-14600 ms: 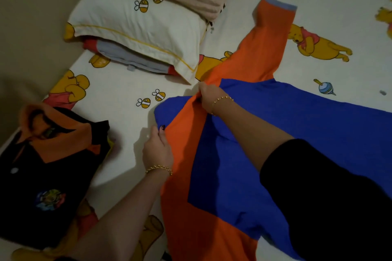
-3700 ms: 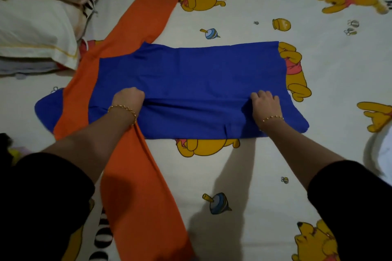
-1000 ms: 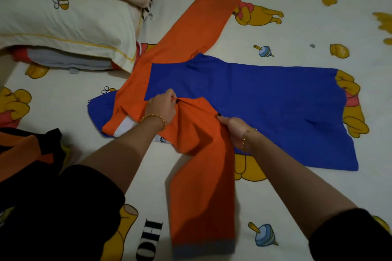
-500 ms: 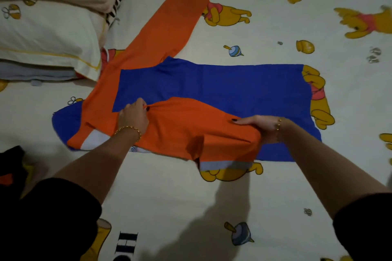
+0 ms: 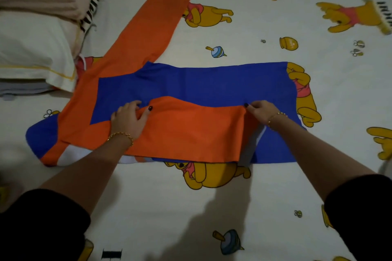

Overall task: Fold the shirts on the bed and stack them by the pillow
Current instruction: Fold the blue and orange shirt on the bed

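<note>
Step in hand: sleeve fold. Blue-and-orange long-sleeved fabric shirt (image 5: 191, 82) is laid flat on bear-print bed (image 5: 275, 197), near white pillow (image 5: 31, 48). Near orange sleeve (image 5: 191, 131) is pinched at shoulder by left hand (image 5: 129, 119), at cuff fold by right hand (image 5: 262, 112). Next, likely: far orange sleeve (image 5: 152, 25) to be folded across likewise.

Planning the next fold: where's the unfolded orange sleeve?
Head view, upper left: the unfolded sleeve slants flat on the bedsheet, right of the pillow, above the blue body.
</note>
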{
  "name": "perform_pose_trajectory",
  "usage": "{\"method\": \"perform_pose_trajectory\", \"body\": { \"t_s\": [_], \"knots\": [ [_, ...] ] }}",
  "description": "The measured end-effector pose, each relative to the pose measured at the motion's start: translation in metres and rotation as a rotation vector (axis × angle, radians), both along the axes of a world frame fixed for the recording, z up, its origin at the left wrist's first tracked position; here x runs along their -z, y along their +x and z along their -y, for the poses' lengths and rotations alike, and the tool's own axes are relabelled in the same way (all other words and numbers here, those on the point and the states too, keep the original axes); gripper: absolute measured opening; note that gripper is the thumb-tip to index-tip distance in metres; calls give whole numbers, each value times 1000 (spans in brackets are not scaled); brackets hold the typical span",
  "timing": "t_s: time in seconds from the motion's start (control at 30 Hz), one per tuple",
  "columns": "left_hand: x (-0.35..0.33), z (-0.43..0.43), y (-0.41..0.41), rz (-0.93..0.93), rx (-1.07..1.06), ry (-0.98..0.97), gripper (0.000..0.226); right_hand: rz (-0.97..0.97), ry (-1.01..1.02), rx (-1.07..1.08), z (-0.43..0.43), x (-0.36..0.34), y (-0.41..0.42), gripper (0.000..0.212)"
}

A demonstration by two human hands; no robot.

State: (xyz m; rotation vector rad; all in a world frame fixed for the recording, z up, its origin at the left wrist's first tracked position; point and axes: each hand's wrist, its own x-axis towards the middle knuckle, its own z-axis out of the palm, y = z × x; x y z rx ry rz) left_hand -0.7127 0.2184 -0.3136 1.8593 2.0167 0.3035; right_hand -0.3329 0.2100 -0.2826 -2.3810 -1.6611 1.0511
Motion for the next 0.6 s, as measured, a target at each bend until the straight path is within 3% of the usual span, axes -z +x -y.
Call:
{"method": "perform_pose_trajectory", "body": {
  "t_s": [0.17,0.23,0.33,0.43,0.53,0.6],
  "knots": [
    [0,-10,8,60,37,145,19,-273,375,251,-6,-8,8,41],
    [-1,-12,8,88,8,168,18,-111,416,148,-16,-13,11,42],
    [-1,-17,10,68,11,181,18,316,254,-148,-28,-23,13,37],
    [-4,-19,16,37,-15,194,17,565,269,-307,-37,-22,11,35],
    [-4,-10,22,-50,-45,212,41,522,297,-299,-31,-8,7,39],
    [-1,4,23,-115,110,229,56,426,337,-334,-11,3,0,53]
  ]
}}
